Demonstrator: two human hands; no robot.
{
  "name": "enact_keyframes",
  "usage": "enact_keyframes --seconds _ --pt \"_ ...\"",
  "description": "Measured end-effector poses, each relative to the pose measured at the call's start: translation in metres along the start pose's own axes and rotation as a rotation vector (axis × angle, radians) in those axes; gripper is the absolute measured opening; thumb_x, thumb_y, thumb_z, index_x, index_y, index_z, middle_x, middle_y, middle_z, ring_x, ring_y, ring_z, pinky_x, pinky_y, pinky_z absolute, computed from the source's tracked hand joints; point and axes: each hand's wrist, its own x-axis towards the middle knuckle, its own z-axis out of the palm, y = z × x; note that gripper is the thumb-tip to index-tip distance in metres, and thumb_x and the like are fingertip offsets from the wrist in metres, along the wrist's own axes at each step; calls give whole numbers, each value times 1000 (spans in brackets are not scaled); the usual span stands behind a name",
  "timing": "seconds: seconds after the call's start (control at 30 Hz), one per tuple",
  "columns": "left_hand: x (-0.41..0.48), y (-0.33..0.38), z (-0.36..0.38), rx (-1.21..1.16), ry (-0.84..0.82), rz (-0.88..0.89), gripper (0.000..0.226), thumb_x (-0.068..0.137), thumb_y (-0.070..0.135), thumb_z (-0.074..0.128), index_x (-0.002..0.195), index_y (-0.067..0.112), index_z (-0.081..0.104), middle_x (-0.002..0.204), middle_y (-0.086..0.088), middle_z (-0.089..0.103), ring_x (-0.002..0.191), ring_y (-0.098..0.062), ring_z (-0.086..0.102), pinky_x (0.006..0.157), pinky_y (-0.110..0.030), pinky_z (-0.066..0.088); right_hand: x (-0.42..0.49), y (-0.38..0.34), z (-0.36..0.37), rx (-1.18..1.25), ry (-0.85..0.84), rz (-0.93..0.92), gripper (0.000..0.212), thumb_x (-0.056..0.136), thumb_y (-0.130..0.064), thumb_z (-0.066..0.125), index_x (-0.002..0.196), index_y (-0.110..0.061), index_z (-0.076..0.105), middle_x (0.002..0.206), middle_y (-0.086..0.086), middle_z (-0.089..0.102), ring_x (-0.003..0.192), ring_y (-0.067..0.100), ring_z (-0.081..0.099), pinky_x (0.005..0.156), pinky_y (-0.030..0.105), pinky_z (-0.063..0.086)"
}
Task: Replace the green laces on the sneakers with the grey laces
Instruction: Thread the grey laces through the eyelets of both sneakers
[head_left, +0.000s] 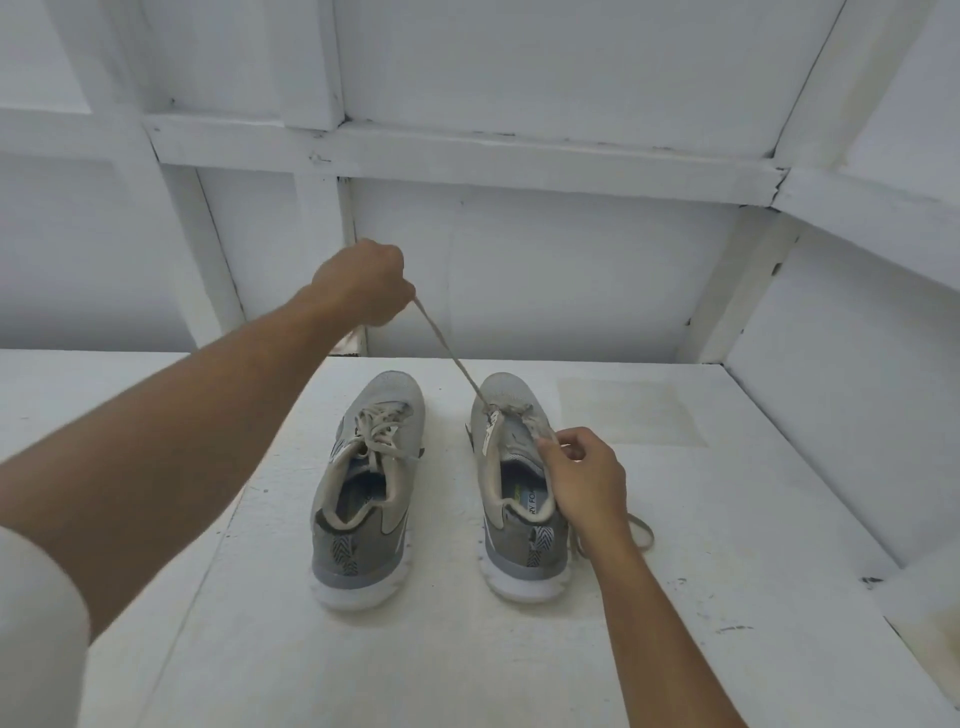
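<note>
The left hand (363, 283) grips a pale flat lace (452, 353), taut above the right-side grey mesh sneaker (514, 493) on the white bench (260, 649). The right hand (587, 483) pinches that sneaker's eyelet edge between curled fingers. A hard tug could tip it.

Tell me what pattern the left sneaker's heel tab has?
Black-and-white chevrons on the heel tab, seen in head view.

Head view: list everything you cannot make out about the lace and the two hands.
All in the head view:
- End of the lace: hidden inside the left hand, whose back faces the camera.
- Eyelets of the right sneaker: too small and blurred to tell which the lace passes through.
- Lace loop on the table: partly hidden behind the right forearm.
- Insole print: cut off by the right hand.
</note>
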Motion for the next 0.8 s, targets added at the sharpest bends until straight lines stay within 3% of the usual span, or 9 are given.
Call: enact_keyframes --seconds 0.2,0.4,0.47,0.63,0.8 --pt "-4 3 -7 -86 32 -1 25 91 25 51 86 1 56 92 -15 53 76 -33 53 65 -34 44 0 1 1 15 10 -2 10 92 -30 63 90 -20 63 79 -13 60 71 -2 54 55 12 35" --pt "-3 -8 -24 -138 88 -58 33 90 28 52 66 8 43 79 -14 48 71 -32 48 61 -33 38 1 3 2 22 11 7 11 92 -32 62 91 -20 62 82 -13 60 73 -1 54 56 15 36" --pt "-5 -7 -24 -177 85 -60 33 89 29 53 65 8 44 80 -15 51 71 -32 50 62 -33 40 1 3 2 18 8 9 11 92 -32 62 91 -21 61 83 -13 60 74 -1 54 56 15 36" --pt "-11 11 -22 -256 -6 60 25 90 26 57 82 6 71 85 -12 70 77 -27 63 71 -34 54 14 -6 -2 -53 -63 31 11 85 -31 64 90 -22 64 87 -8 65 79 8 59 60 21 41" --pt "-20 36 -24 -154 -131 133 26 89 25 59 78 6 73 69 -4 64 59 -16 51 51 -23 39 48 -35 -1 -328 -184 -15 21 80 -37 64 82 -16 65 81 -3 63 74 15 56 58 26 40"
